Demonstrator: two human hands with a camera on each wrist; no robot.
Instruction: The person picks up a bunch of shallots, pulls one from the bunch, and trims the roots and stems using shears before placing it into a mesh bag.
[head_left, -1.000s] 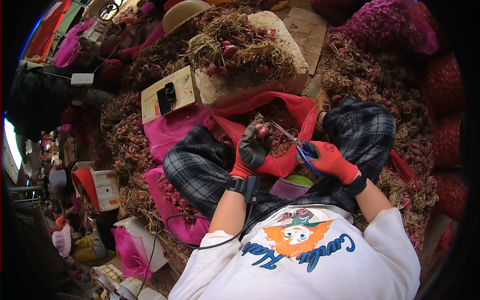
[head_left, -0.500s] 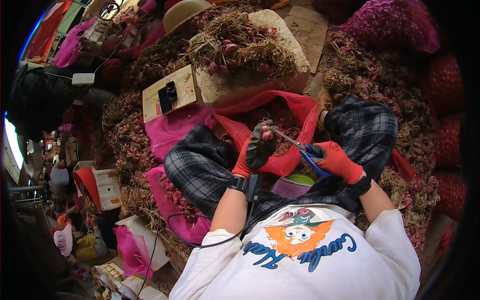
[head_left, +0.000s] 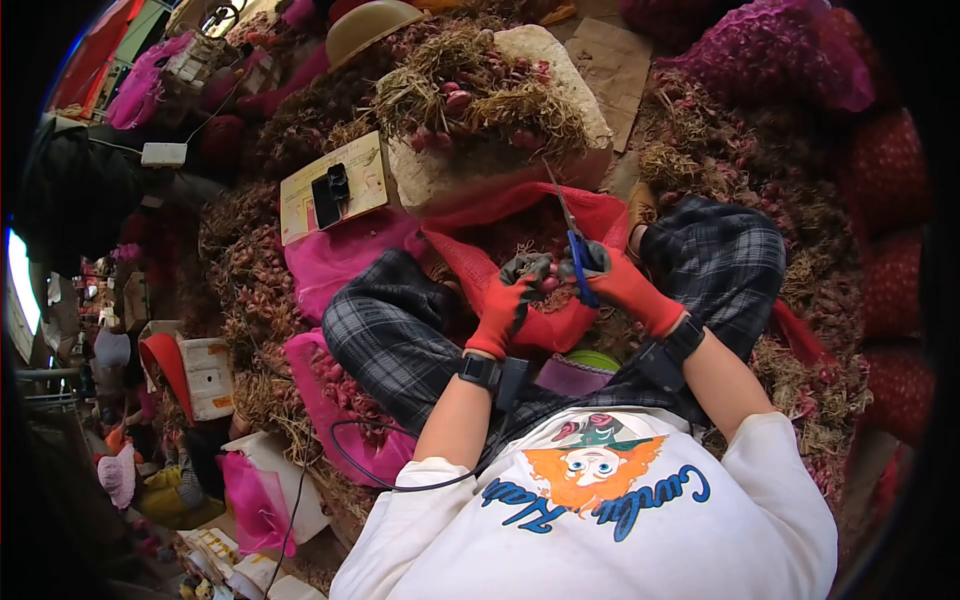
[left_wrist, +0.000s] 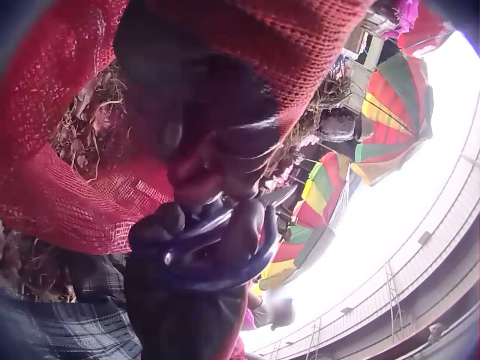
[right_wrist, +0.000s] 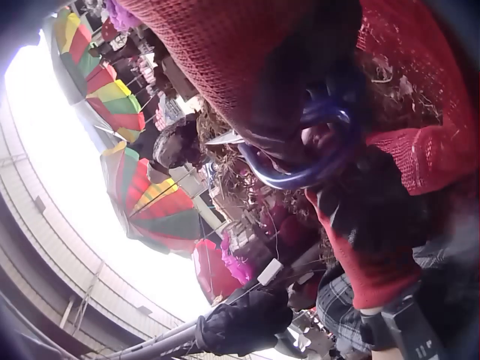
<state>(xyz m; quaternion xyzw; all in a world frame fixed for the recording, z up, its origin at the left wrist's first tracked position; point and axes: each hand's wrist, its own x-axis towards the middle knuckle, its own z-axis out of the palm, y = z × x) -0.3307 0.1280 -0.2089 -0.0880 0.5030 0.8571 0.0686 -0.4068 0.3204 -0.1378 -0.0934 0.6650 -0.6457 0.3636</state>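
Both hands wear red gloves with dark coated palms and fingers. In the head view my left hand (head_left: pixel 508 300) curls its fingers around small reddish shallots (head_left: pixel 550 284), partly hidden by the glove. Close beside it, my right hand (head_left: pixel 625 282) grips scissors (head_left: pixel 581 268) by their blue handles, the blades pointing up and away from the body. The right wrist view shows the blue handle loop (right_wrist: pixel 292 180) around the gloved fingers. Below both hands lies a red mesh bag (head_left: pixel 465 262), its mouth spread wide, with shallots and dry trimmings inside.
Beyond the bag, a pale foam block (head_left: pixel 560 70) bears shallots with dry stalks. A board (head_left: pixel 300 205) with a phone (head_left: pixel 328 200) lies to its left. Loose shallots (head_left: pixel 240 270) surround the crossed legs. A purple container (head_left: pixel 570 378) sits near the lap; full red sacks (head_left: pixel 890 270) stand right.
The right hand has moved left, up against the left hand, and the scissors have swung from pointing at the shallots to pointing away. The left hand has rolled over, its fingers now covering more of the shallots.
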